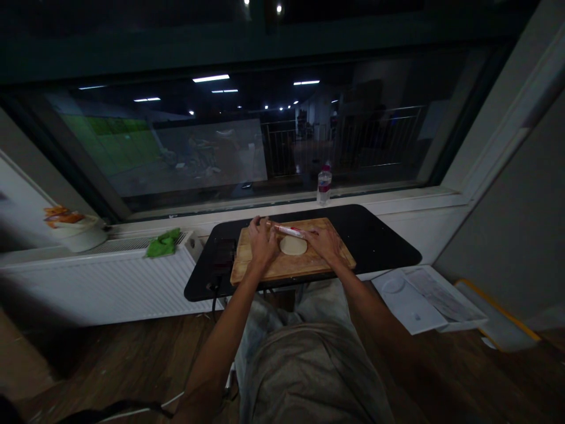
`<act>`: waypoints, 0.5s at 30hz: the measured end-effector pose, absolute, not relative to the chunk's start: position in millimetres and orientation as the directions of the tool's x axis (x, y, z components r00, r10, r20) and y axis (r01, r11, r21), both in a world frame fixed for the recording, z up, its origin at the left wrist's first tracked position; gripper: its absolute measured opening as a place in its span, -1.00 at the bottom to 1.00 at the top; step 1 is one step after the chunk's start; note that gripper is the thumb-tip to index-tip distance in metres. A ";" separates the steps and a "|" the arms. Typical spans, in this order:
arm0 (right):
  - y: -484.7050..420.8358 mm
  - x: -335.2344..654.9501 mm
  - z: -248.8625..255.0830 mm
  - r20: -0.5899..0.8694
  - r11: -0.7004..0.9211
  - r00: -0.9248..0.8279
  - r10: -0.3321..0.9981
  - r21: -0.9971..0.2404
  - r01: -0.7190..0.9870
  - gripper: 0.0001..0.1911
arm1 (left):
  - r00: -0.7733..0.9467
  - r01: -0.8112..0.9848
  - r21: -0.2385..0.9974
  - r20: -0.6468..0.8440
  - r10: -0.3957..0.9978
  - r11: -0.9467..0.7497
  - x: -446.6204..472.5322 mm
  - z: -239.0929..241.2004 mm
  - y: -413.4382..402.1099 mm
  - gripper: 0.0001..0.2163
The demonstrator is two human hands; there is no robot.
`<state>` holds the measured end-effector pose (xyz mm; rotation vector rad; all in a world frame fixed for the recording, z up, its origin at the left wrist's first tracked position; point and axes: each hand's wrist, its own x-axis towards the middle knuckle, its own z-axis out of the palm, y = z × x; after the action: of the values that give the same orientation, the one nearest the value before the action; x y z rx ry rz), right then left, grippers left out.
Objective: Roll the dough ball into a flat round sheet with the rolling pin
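Observation:
A flat, pale round of dough (293, 245) lies on a wooden cutting board (282, 272). Across its far edge runs a slim rolling pin (289, 230) with a whitish, red-printed middle, slightly slanted. My left hand (263, 240) is closed around the pin's left end, fingers bent over it. At the opposite end, my right hand (324, 241) grips the pin with its fingers reaching inward. Both palms hover close to the board, and the pin's two ends are hidden by my hands.
The board rests on a black table (384, 241) against a window sill. A water bottle (324, 185) stands behind it. To the left, a green cloth (162, 242) and a white container (77, 232) sit on the radiator (110, 288). An open white box (435, 297) lies low on the right.

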<state>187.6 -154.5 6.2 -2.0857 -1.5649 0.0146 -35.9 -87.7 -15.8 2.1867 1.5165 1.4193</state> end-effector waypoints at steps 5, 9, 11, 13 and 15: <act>-154.7 187.8 8.5 0.301 -0.202 0.336 0.892 -0.400 0.894 -0.54 | 0.101 0.718 0.522 0.576 0.811 -0.460 -34.1 -20.3 -82.7 -0.55; -156.6 187.7 9.0 0.300 -0.240 0.346 0.889 -0.340 0.909 -0.53 | 0.212 0.772 0.432 0.516 0.830 -0.466 -33.1 -25.3 -79.4 -0.57; -157.2 186.5 9.5 0.306 -0.240 0.329 0.894 -0.293 0.925 -0.53 | 0.250 0.810 0.354 0.513 0.821 -0.468 -33.6 -25.9 -78.5 -0.59; -157.2 185.0 11.1 0.320 -0.226 0.302 0.898 -0.252 0.941 -0.54 | 0.296 0.839 0.276 0.492 0.819 -0.469 -34.8 -24.5 -77.9 -0.60; -156.4 183.8 13.3 0.338 -0.203 0.268 0.902 -0.215 0.955 -0.54 | 0.343 0.855 0.212 0.450 0.824 -0.472 -36.3 -21.4 -77.3 -0.61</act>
<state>183.8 -156.4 13.3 -2.1681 -1.6863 -0.1934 -36.3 -77.3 -21.4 2.6239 1.6429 0.8196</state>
